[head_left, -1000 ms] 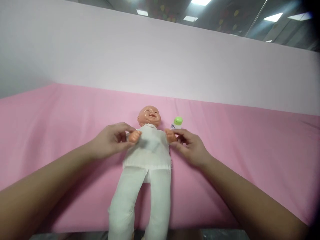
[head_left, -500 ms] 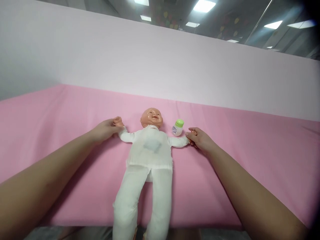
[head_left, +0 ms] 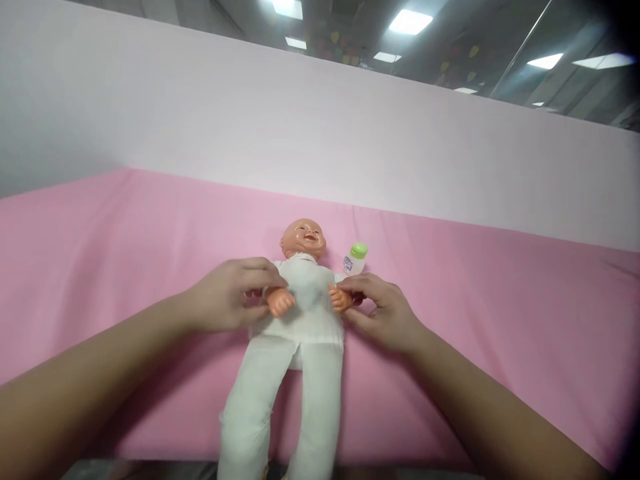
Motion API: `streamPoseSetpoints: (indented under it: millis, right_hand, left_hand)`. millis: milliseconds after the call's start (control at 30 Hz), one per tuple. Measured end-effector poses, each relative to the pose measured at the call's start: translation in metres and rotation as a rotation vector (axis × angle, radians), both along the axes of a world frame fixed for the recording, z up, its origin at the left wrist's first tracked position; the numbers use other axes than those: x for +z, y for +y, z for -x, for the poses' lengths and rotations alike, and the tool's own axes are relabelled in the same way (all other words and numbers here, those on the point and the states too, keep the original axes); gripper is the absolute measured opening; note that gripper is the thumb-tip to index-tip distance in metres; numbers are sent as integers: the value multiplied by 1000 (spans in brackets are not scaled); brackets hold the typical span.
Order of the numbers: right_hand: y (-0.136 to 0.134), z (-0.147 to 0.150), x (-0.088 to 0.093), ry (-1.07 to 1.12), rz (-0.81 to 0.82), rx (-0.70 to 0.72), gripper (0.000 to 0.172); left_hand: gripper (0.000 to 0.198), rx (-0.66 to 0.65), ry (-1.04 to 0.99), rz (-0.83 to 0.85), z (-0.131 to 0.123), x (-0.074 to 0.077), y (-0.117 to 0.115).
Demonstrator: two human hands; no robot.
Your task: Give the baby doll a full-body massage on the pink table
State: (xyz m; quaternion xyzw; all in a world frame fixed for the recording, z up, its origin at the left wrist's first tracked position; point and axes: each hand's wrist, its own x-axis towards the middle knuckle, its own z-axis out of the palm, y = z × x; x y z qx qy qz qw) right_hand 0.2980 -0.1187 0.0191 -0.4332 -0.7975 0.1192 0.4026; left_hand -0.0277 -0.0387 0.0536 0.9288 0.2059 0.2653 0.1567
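Observation:
A baby doll with a white cloth body and a smooth plastic head lies face up, its legs toward me. My left hand is closed around the doll's arm on the left, just behind its plastic hand. On the other side, my right hand pinches the doll's other arm near the plastic hand. Both doll hands are folded in over its torso. Just beyond my right fingers is a small clear bottle with a green cap and a printed label.
A pink sheet covers the surface under the doll. Along the back stands a plain white wall or panel, with glass above it showing ceiling lights. The surface's front edge lies beneath the doll's legs.
Both my hands have moved inward, bringing the doll's arms from stretched out sideways to bent over its torso. The bottle and the doll's head have stayed in place.

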Motion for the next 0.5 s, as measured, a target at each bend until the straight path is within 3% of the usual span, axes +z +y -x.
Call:
streamPoseSetpoints:
  millis: [167, 300, 367, 500]
  right_hand:
    - [-2, 7, -2, -246, -156, 92, 30]
    - [2, 3, -6, -231, -176, 51, 33]
    - [5, -4, -7, -126, -114, -33, 34]
    - [19, -29, -8, 241, 75, -245, 38]
  left_hand:
    - [38, -72, 105, -71, -3, -5, -3]
    - [38, -56, 41, -44, 1, -4, 1]
    - [33, 50, -19, -4, 5, -3, 6]
    - [24, 384, -229, 209, 16, -7, 23]
